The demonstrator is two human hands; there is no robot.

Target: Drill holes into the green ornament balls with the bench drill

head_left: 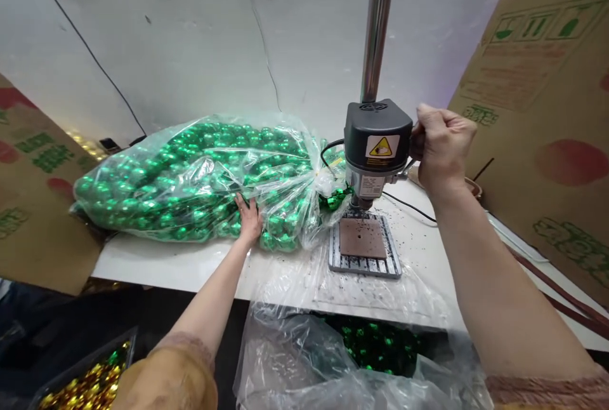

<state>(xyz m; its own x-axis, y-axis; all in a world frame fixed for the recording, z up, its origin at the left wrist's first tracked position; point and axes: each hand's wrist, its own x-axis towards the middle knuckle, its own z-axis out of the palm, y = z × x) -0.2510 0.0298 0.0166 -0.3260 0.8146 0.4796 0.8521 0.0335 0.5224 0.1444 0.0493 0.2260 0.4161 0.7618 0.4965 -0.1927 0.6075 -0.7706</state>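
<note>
A large clear plastic bag (157, 188), full of shiny green balls and gathered to a knot at its right end, lies on the white table. My left hand (250, 219) rests open against the front of this bag, fingers partly spread. To the right stands a small bench drill press (378, 134) with a dark motor head and a chrome column. Its handle is mostly hidden inside my right hand (443, 140), which is closed around it in a fist. Beneath the chuck, a brown board (364, 238) with a small hole lies on the slotted metal base (392, 265).
Dark shavings are scattered around the base on the table (190, 264). An opened plastic bag (295, 359) with green balls sits below the front edge. Gold balls (90, 384) fill a container at lower left. Cardboard boxes (537, 118) flank both sides; a cable (409, 207) runs behind the drill.
</note>
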